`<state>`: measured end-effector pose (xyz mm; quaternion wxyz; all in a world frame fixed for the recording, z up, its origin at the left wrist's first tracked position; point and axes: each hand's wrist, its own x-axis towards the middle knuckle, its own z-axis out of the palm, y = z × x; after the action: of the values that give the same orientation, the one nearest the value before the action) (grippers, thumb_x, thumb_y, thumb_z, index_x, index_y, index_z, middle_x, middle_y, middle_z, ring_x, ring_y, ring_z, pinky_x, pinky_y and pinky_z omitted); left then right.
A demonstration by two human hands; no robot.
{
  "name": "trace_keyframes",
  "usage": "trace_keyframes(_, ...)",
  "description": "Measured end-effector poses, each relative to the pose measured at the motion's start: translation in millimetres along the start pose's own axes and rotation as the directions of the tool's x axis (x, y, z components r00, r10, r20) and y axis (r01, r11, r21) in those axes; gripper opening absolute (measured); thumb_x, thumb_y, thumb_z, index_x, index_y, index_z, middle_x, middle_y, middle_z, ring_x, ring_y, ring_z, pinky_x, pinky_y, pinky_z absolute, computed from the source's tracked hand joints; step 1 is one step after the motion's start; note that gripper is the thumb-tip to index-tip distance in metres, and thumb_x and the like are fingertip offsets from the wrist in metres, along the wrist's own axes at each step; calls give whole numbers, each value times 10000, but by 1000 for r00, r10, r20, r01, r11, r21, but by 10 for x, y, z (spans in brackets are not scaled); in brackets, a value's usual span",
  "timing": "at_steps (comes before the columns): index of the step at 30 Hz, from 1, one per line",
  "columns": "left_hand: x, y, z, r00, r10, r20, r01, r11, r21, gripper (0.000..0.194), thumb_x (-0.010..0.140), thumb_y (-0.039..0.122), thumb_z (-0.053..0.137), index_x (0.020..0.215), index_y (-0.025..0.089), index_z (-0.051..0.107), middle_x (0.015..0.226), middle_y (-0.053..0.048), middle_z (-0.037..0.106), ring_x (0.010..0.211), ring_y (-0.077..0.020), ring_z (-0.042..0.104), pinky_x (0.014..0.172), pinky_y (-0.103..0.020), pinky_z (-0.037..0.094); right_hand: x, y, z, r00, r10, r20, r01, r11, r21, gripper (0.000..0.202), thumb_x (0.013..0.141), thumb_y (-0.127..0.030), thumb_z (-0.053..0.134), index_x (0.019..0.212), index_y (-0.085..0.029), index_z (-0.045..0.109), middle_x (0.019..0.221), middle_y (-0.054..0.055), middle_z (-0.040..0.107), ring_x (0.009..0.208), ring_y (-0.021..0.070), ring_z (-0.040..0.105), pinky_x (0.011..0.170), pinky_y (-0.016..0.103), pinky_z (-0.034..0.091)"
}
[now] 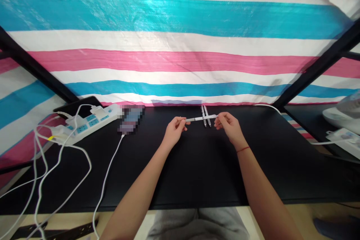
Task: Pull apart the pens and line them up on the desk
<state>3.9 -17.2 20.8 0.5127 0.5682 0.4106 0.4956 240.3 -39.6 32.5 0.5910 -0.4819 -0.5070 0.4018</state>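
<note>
A slim white pen (208,117) with a greyish left part is held level between my two hands above the black table (197,168). My left hand (176,128) pinches its greyish end between thumb and fingertips. At the opposite end, near the clip, the thumb and fingers of my right hand (229,125) are closed on the pen. Two more white pens lie side by side on the table beneath and behind it, a left pen (202,110) and a right pen (207,110), pointing away from me. The held pen crosses over them and hides part of each.
To the left, a phone (131,119) with a blurred screen lies on a white charging cable (108,172). A white power strip (92,123) with plugs and looping cables (60,157) fills the left side. Black frame posts (315,65) and a striped sheet (180,60) bound the table.
</note>
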Motion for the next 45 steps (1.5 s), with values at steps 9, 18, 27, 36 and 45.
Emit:
trace_keyframes(9,-12,31,19,1000,-14,-7,14,1000,-7,340,802,442,588,966,144,581,881,-87,704,585,-102,562,612,-258,449,-15,-17,6,999,-27,28,29,996,-90,304,838,-475,563,765,-181,584,619,12,607,552,124,575,519,254,493)
trace_keyframes(18,-14,6,9,1000,18,10,-18,998,58,327,823,439,560,951,139,570,875,-97,706,593,-108,573,614,-265,458,-14,-15,1,999,-45,30,49,990,-130,309,813,-490,586,776,-184,568,658,23,624,595,149,606,536,273,506)
trace_keyframes(27,-100,53,81,995,94,-16,-90,982,167,258,866,379,515,974,156,587,828,-72,700,682,-138,625,685,-291,507,6,90,-25,999,-38,31,44,973,-226,373,823,-582,503,738,-219,496,518,-38,513,495,131,553,502,250,478)
trace_keyframes(36,-217,199,143,952,298,-63,-256,895,364,208,880,333,508,991,202,625,850,-49,704,754,-166,660,758,-295,498,-18,58,135,993,83,-79,-82,996,19,341,796,-542,568,753,-207,518,486,-68,442,432,106,514,432,223,463)
trace_keyframes(45,-325,167,314,947,183,265,-277,884,378,145,809,335,588,879,212,616,741,-23,652,671,-169,621,690,-298,488,-42,13,219,987,138,-86,-129,986,104,740,684,-464,718,1301,-219,390,884,29,662,680,172,660,564,306,589)
